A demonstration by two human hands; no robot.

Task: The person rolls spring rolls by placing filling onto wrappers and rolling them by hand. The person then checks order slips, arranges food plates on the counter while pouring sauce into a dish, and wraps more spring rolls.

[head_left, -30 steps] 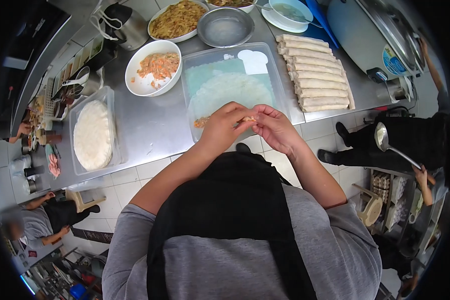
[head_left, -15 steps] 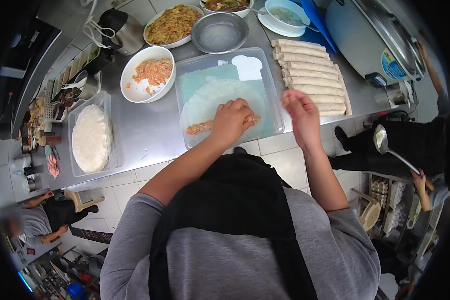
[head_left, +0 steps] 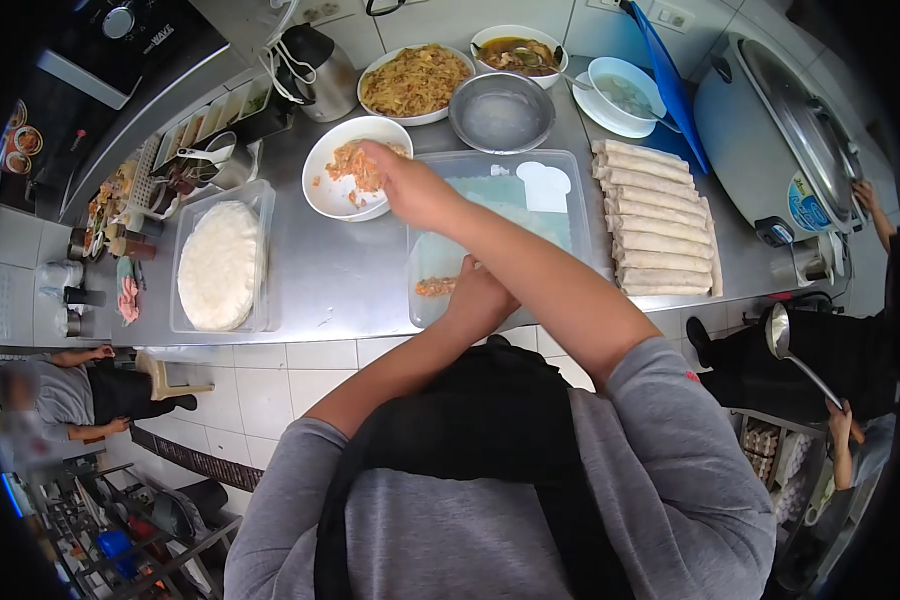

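My right hand [head_left: 402,182] reaches across my left arm to the white bowl [head_left: 320,180] of orange filling [head_left: 355,165]; its fingertips are at the filling, largely hidden behind the hand. Near the front of the clear plastic lid [head_left: 418,225], my left hand [head_left: 482,298] curls over a strip of filling [head_left: 435,287], whose left end shows. Under the strip lies a thin pale wrapper [head_left: 435,252], partly covered by my right forearm. Several rolled wrappers [head_left: 665,225] are stacked to the right of the lid.
At left, a clear container holds round wrappers [head_left: 217,265]. Behind are a noodle bowl [head_left: 415,82], a soup bowl [head_left: 518,55], a metal bowl [head_left: 501,112] and a bowl of liquid [head_left: 625,90]. A large cooker [head_left: 760,130] stands right. Co-workers are at far left and right, one holding a ladle [head_left: 805,370].
My right hand has moved left from beside the rolls, across my left arm, to the filling bowl. My left hand remains over the strip. The camera view has shifted.
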